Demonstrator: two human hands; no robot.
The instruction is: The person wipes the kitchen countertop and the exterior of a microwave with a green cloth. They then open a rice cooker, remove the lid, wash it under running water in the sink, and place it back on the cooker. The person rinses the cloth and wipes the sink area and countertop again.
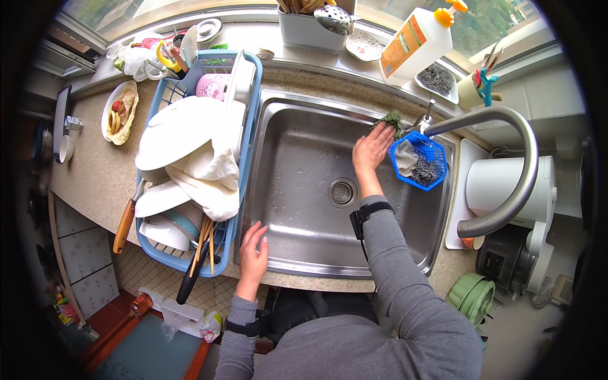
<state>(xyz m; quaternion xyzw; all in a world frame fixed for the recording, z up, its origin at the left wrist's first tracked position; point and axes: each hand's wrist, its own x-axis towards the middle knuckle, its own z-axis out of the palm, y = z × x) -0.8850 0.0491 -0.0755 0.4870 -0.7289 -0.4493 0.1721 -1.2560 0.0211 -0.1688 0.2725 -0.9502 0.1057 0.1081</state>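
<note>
My right hand (373, 148) reaches over the steel sink (304, 190) to its far rim, fingers pressed on a crumpled green cloth (390, 124); whether the fingers grip it is hidden. Just right of that hand, a blue plastic basket (444, 164) holds a steel wool scourer (424, 171) and a whitish mesh pad (405, 157). At the sink's near left corner is my left hand (254, 254), fingers apart and holding nothing. Beside it stands a light blue dish rack (249, 156) with white dishes, a cream cloth (209, 175), chopsticks and a black-handled utensil.
The curved faucet (525, 142) arches at the sink's right. On the windowsill stand a pump bottle (418, 45), a utensil holder (311, 33) and a dish of steel wool (434, 80). A wooden handle (124, 225) juts from the rack; a food dish (114, 107) is at left.
</note>
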